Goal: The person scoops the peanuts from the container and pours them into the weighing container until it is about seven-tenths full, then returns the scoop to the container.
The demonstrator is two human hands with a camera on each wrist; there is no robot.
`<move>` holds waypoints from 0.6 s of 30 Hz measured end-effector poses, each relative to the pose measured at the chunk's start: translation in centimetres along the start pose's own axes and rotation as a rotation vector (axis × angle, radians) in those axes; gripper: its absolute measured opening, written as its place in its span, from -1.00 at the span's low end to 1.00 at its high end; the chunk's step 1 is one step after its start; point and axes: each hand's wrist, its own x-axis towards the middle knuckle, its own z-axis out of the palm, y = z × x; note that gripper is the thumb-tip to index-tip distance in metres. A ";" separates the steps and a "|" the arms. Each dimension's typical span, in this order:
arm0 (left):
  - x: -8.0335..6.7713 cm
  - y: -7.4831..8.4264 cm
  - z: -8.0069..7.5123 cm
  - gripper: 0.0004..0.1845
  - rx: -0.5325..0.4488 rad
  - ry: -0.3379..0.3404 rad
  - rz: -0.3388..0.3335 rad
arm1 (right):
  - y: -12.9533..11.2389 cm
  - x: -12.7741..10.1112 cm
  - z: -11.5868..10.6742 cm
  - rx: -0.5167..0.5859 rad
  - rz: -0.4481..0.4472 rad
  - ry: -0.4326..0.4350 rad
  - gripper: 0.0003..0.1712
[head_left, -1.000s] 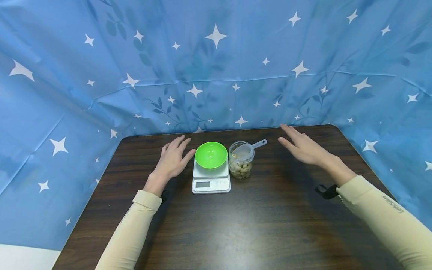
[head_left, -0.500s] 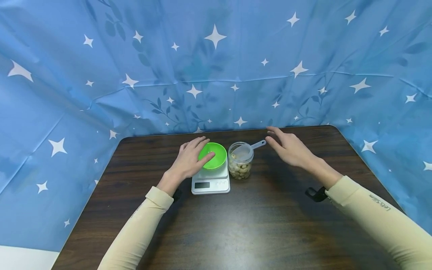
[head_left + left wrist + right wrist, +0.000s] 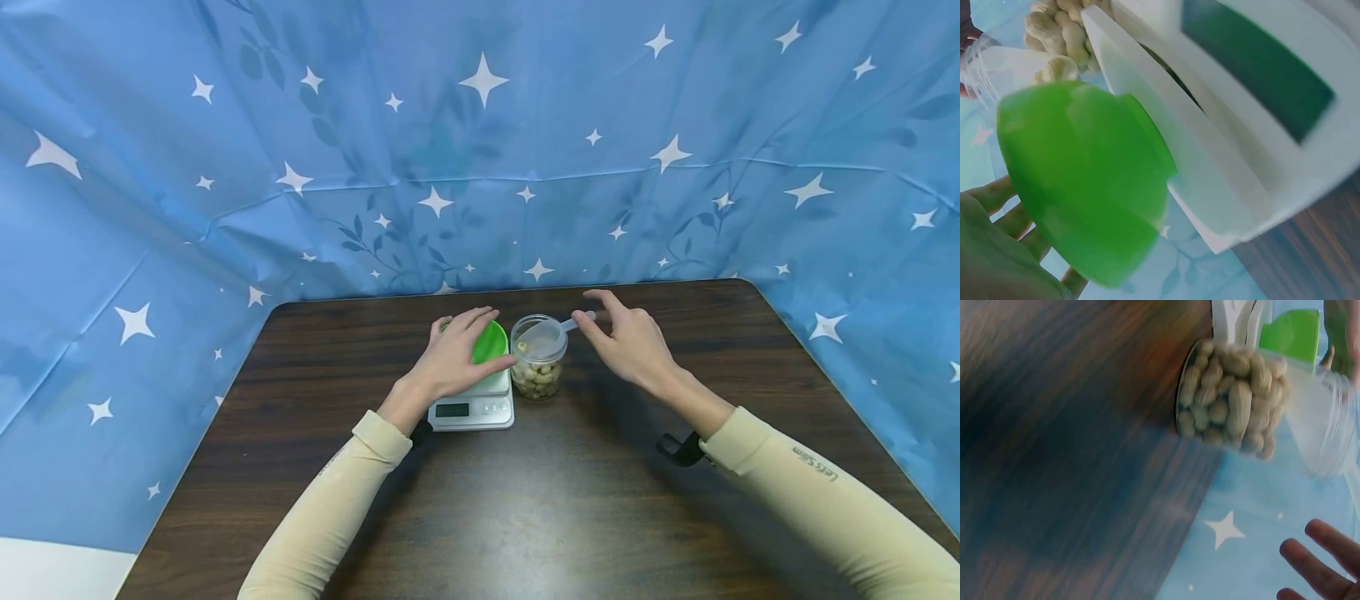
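Observation:
A green bowl [image 3: 491, 342] sits on a white kitchen scale [image 3: 489, 413] with a small display. My left hand [image 3: 453, 360] is over the bowl's left side, fingers spread and thumb pointing toward the jar. In the left wrist view, its fingers lie just outside the wall of the bowl [image 3: 1085, 175]. Beside the scale stands a clear jar [image 3: 1329, 434] partly filled with unshelled peanuts [image 3: 1235, 400]. A translucent scoop [image 3: 542, 338] rests in the jar mouth, its handle slanting right. My right hand [image 3: 633, 343] is at the handle's end, thumb and fingers apart.
The dark wooden table [image 3: 555, 508] extends in front of the jar and scale. A blue curtain [image 3: 480, 150] with white stars rises behind the table's back edge. Black wrist straps [image 3: 681, 450] hang below both sleeves.
My left hand has moved right, from beside the bowl to over it. The right hand has come left to the scoop handle. Bowl, scale and jar stay in place.

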 end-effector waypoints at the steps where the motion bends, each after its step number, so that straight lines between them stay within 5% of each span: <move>1: 0.1 0.2 0.1 -0.10 -0.005 -0.002 0.002 | -0.1 -0.1 0.2 0.001 0.008 0.010 -0.32; 18: 1.7 2.5 1.1 0.07 -0.020 -0.024 -0.002 | -1.5 -0.6 2.2 0.141 -0.006 0.129 -0.45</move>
